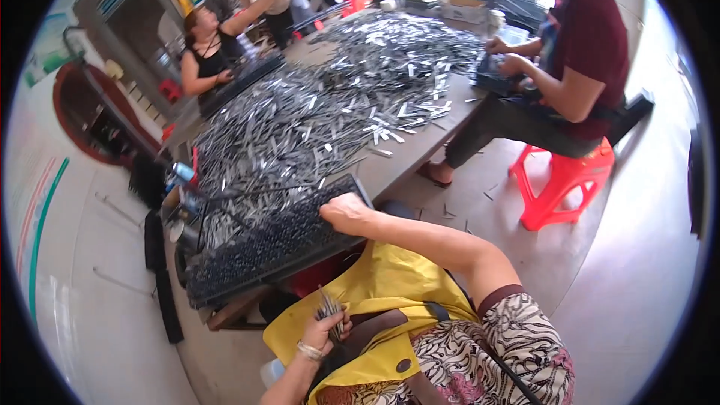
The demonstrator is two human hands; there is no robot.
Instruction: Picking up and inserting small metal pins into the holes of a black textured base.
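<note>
My left hand (328, 328) is closed round a bundle of thin grey metal strips (328, 304), low in front of the yellow apron (375, 277). Over the right end of a long black tray (255, 279), my right hand (347, 214) is closed, its fingers curled downward; whatever they hold is hidden. Small dark pieces or cells, too fine to tell apart, fill the tray's face. The tray lies aslant along the near edge of the table. Just beyond it spreads a large heap of loose metal strips (300, 120).
At the right, a person in a dark red shirt (596, 45) works seated on a red plastic stool (562, 180). Across the table's left side, a person in a black top (206, 60) sits behind another black tray (244, 82). Loose strips lie on the floor between.
</note>
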